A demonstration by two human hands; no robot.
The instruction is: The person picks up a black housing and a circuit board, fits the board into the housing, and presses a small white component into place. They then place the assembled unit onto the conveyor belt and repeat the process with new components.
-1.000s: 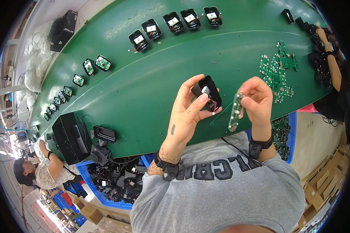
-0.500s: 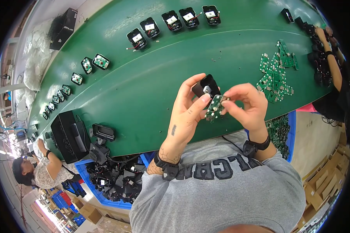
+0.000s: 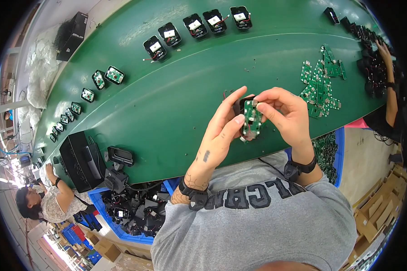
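My left hand (image 3: 221, 122) is wrapped round a small black plastic housing (image 3: 242, 101), its thumb at the near side. A green circuit board (image 3: 251, 118) lies over the housing's opening, covering most of it. My right hand (image 3: 284, 110) pinches the board's upper right edge between thumb and fingers. A bit of red wire shows beside the left fingers. Whether the board is seated inside the housing or only resting on it, I cannot tell.
A pile of loose green boards (image 3: 321, 88) lies to the right on the green table (image 3: 176, 108). Open black housings (image 3: 194, 25) with white parts stand at the back; board-filled housings (image 3: 98, 79) line the left. A blue bin (image 3: 133, 212) of black parts sits below. Co-workers are at both sides.
The board has turned upright and moved over the housing's opening, which was showing before. My right hand came slightly up with it. The right co-worker's arm has shifted.
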